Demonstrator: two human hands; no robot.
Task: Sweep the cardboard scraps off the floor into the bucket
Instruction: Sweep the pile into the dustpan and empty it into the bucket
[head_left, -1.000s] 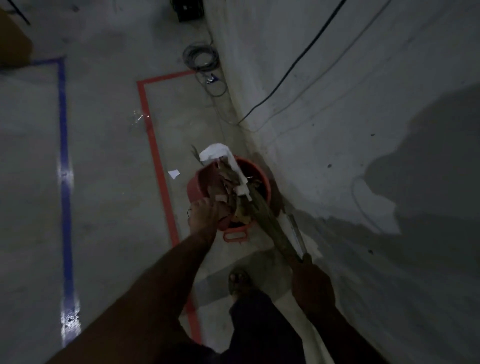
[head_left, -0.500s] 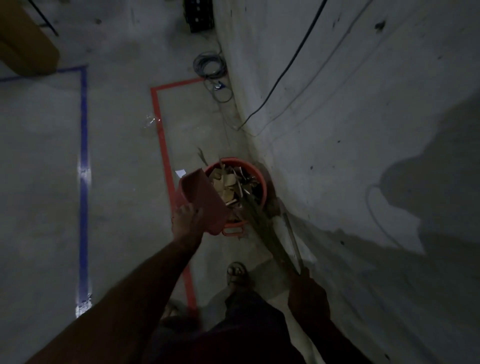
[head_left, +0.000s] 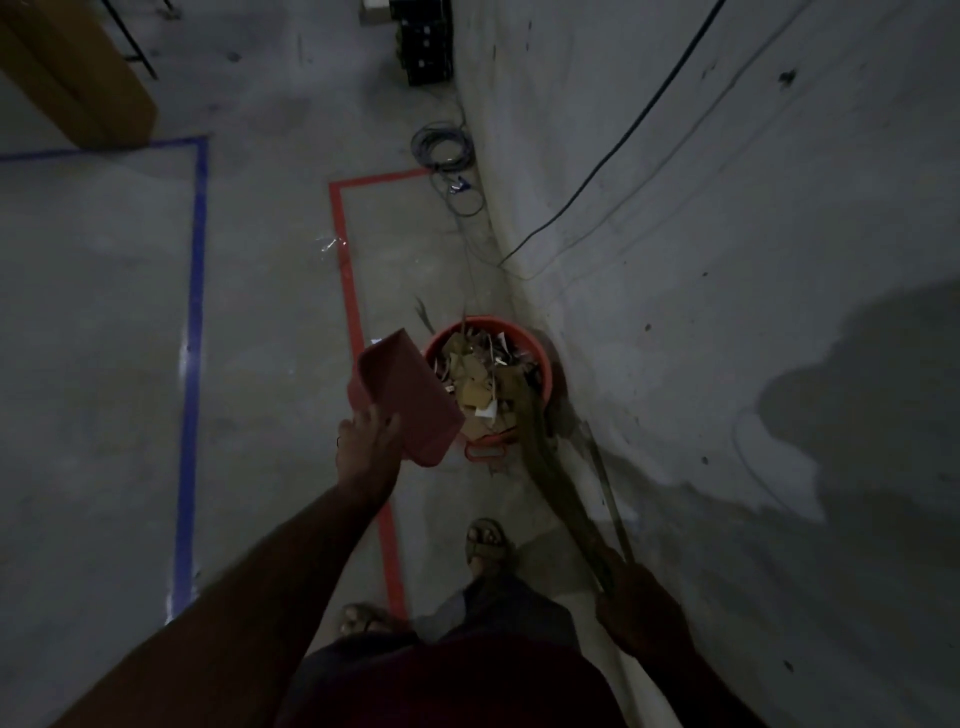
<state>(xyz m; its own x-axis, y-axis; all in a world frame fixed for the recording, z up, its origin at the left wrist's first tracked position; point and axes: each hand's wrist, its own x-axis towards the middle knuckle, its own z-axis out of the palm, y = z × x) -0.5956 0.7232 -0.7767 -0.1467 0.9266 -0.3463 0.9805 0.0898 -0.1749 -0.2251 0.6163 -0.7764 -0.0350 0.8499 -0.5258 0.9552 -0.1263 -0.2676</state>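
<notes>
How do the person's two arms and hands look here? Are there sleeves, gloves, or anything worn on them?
Both forearms are bare, with no sleeves in view. The left hand has no glove; a thin dark mark near its wrist may be a band, but the picture is too dim to tell. The right hand also seems ungloved, though it lies in deep shadow.

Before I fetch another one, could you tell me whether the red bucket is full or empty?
Nearly full: cardboard scraps are heaped close to the rim of the red bucket.
</notes>
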